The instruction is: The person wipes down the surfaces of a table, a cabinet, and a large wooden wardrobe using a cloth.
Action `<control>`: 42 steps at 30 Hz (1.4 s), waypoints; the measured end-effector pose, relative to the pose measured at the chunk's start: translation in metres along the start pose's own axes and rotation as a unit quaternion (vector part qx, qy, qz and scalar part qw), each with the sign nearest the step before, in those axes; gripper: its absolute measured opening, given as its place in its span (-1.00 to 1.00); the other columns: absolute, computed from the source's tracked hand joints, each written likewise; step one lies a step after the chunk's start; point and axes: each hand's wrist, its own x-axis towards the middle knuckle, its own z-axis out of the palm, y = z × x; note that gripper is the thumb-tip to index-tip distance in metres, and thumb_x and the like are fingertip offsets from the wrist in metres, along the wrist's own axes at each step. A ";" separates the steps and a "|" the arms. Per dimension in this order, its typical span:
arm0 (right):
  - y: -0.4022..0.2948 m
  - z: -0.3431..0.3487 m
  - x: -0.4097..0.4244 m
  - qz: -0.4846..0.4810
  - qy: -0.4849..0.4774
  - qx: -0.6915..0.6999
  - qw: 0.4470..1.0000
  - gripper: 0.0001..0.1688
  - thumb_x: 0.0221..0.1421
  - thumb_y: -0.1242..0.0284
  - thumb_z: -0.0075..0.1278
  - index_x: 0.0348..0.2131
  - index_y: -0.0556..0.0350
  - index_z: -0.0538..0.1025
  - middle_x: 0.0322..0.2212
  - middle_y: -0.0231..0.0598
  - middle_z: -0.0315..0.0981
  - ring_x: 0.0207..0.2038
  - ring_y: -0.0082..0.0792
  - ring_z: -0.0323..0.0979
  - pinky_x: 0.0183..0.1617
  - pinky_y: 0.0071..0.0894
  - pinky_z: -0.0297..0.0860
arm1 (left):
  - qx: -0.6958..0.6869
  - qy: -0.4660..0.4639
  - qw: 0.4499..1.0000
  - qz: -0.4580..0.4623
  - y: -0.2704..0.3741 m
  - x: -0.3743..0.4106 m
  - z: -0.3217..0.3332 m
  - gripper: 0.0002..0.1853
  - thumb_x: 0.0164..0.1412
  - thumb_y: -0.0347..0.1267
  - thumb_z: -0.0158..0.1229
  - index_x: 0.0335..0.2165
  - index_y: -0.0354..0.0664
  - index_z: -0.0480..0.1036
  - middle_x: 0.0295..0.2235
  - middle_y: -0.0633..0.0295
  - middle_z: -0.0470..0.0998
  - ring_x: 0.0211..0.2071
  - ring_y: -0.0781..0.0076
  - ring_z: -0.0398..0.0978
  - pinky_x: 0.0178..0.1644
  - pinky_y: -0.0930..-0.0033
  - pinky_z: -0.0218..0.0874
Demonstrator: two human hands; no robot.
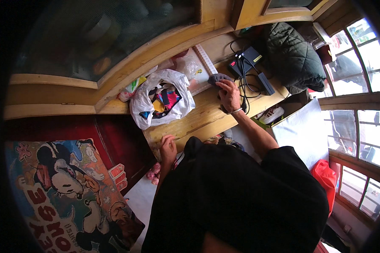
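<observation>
My right hand (230, 95) reaches onto a wooden cabinet shelf (190, 114), its fingers on a dark grey cloth bundle (219, 79); whether they grip it is hidden. A second small dark thing shows beneath the palm. My left hand (168, 148) rests at the shelf's front left edge, fingers loosely curled, holding nothing visible. Between the hands, towards the back, stands an open white plastic bag (139, 104) of colourful fabric pieces. Behind the grey bundle lies a flat pale box (201, 64) with clear plastic on it. Black power adapters (251, 60) with tangled cables lie right of my right hand.
A dark green quilted bundle (296, 60) fills the back right corner. Below it sits an open box with white shoes (271, 115), near a red plastic bag (325, 182) and windows. A cartoon-patterned mat (69, 189) is at lower left. Cabinet doors (164, 44) overhang the shelf.
</observation>
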 end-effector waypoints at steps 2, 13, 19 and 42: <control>-0.021 0.005 0.014 -0.027 0.021 0.007 0.999 -0.58 -0.25 0.61 0.00 -0.26 0.00 0.52 -0.20 -0.22 0.40 -0.14 -0.08 0.28 -0.03 -0.21 0.27 | -0.005 -0.024 1.000 -0.008 0.000 -0.002 0.001 -0.82 -0.02 -0.64 -0.03 -0.37 -0.32 0.42 -0.31 0.05 0.43 -0.26 0.08 0.43 -0.17 0.28 0.27; 0.021 0.050 0.039 -0.222 -0.198 -0.234 0.926 -0.67 -0.13 0.45 -0.10 -0.28 -0.08 0.54 -0.16 -0.41 0.39 -0.05 -0.33 0.22 0.02 -0.32 0.17 | 0.002 0.002 0.973 0.230 0.099 0.114 0.013 -0.80 0.01 -0.64 -0.01 -0.30 -0.37 0.40 -0.31 0.03 0.44 -0.26 0.06 0.44 -0.19 0.23 0.29; 0.025 0.051 0.053 -0.207 -0.225 -0.274 0.912 -0.71 -0.14 0.34 -0.07 -0.35 -0.13 0.59 -0.09 -0.66 0.35 0.10 -0.41 0.10 0.19 0.43 -0.21 | 0.110 -0.064 0.960 0.251 0.135 0.209 0.037 -0.67 -0.01 -0.57 0.06 -0.17 -0.29 0.39 -0.09 -0.04 0.31 -0.05 0.00 0.30 0.00 0.19 0.18; 0.053 0.108 0.173 -0.254 -0.266 -0.310 0.877 -0.77 0.03 0.29 -0.15 -0.31 -0.26 0.52 -0.06 -0.62 0.31 0.12 -0.37 0.04 -0.13 0.13 0.14 | 0.398 -0.159 0.901 0.067 0.089 0.258 0.069 -0.43 0.01 -0.19 0.10 -0.05 -0.32 0.30 -0.12 -0.03 0.27 0.00 0.06 0.25 0.21 -0.19 -0.32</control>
